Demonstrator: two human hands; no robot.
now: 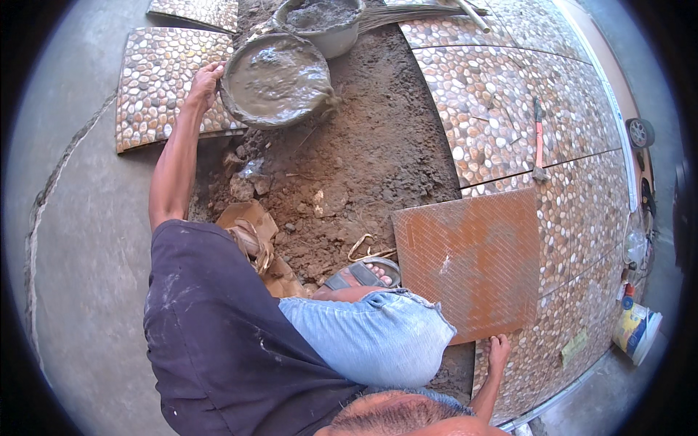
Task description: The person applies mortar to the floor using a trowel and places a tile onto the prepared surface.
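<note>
At the upper middle, my left hand [207, 83] is closed round the rim of a round tub of wet grey mortar [278, 78], which looks tilted. A little mortar hangs at its right lip. On the lower right, the fingers of my right hand [499, 350] grip the near edge of a large square tile [469, 265]. That tile lies face down, its orange-brown ribbed back showing, and partly covers the laid pebble-patterned tiles [502, 109]. A second bucket of grey mix [320, 22] stands right behind the tub.
Bare brown soil [363, 152] runs between the tiling and the concrete floor [87, 240]. Pebble-patterned tiles [171, 73] lie at the upper left. An orange-handled hammer [539, 145] rests on the tiling. Crumpled brown paper [251, 232] lies near my sandalled foot [363, 275]; a white-and-yellow bucket [636, 330] is far right.
</note>
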